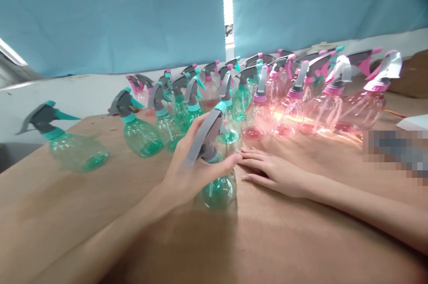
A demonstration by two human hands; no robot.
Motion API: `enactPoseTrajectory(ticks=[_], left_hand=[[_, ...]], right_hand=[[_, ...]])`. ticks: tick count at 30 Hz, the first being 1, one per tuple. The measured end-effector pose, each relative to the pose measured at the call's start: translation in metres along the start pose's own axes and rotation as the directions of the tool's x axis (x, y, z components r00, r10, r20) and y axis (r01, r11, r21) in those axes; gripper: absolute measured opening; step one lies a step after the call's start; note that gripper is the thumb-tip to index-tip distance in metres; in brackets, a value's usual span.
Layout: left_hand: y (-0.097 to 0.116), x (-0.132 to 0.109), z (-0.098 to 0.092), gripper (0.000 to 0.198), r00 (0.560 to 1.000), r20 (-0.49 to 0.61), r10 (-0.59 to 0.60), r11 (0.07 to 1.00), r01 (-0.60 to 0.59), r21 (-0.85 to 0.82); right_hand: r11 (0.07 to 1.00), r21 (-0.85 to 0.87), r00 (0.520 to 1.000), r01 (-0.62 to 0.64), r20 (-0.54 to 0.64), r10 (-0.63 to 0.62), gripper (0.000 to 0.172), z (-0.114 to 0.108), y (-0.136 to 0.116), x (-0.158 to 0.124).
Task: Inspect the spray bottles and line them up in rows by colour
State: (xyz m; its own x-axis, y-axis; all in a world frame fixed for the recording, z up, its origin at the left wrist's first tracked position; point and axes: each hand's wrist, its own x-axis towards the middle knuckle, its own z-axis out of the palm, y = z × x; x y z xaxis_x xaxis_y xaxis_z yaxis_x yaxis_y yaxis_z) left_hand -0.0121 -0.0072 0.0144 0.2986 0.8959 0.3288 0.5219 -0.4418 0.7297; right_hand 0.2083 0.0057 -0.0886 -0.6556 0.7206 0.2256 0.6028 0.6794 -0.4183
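My left hand [192, 166] is wrapped round the neck of a green spray bottle [219, 190] with a grey and teal trigger head, upright in front of me. Its thumb reaches across the front of the bottle. Palm down on the wooden table [267, 239], my right hand [272, 170] lies with its fingers a little apart, just right of that bottle, holding nothing. Right behind its fingertips stand a pink spray bottle [256, 119] and another pink bottle [288, 117].
Several green and pink spray bottles stand in rows behind the hands. At the left are a green bottle [78, 152] and another green one [142, 134]. Blue sheets [110, 16] hang behind. A white object [414, 123] lies at the right edge, near a blurred-out patch.
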Motion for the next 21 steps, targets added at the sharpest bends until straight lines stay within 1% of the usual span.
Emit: enactPoseTrajectory(ticks=[3, 7, 9, 12, 15, 18, 21], left_hand=[[-0.002, -0.001, -0.003, 0.066, 0.999, 0.001, 0.039, 0.999, -0.039, -0.015], [-0.008, -0.008, -0.007, 0.071, 0.991, 0.020, 0.130, 0.988, -0.131, 0.085], [-0.011, -0.014, -0.007, 0.072, 0.990, 0.033, 0.137, 0.985, -0.140, 0.096], [-0.015, -0.024, -0.009, 0.064, 0.998, 0.028, 0.064, 0.996, -0.066, 0.054], [-0.016, -0.032, -0.017, 0.052, 1.000, 0.030, -0.004, 0.999, 0.003, 0.048], [-0.021, -0.039, -0.032, 0.048, 0.999, 0.052, -0.016, 0.997, 0.012, 0.077], [-0.031, -0.051, -0.056, 0.043, 0.999, 0.011, -0.036, 0.994, 0.034, 0.102]], right_hand=[[1.000, -0.013, 1.000, 0.003, -0.007, -0.003, 0.051, -0.001, 0.000, 0.000], [0.999, -0.034, 1.000, -0.001, 0.011, 0.002, 0.047, -0.003, -0.003, -0.001], [0.999, -0.051, 1.000, -0.010, 0.027, 0.011, 0.049, -0.005, -0.005, -0.002], [0.998, -0.067, 0.998, -0.014, 0.057, 0.018, 0.050, -0.009, -0.007, -0.001], [0.996, -0.085, 0.994, -0.033, 0.097, 0.041, 0.047, -0.013, -0.010, 0.005], [0.991, -0.118, 0.991, -0.070, 0.108, 0.082, 0.044, -0.018, -0.015, 0.018], [0.984, -0.140, 0.993, -0.109, 0.034, 0.115, 0.040, -0.021, -0.028, 0.039]])
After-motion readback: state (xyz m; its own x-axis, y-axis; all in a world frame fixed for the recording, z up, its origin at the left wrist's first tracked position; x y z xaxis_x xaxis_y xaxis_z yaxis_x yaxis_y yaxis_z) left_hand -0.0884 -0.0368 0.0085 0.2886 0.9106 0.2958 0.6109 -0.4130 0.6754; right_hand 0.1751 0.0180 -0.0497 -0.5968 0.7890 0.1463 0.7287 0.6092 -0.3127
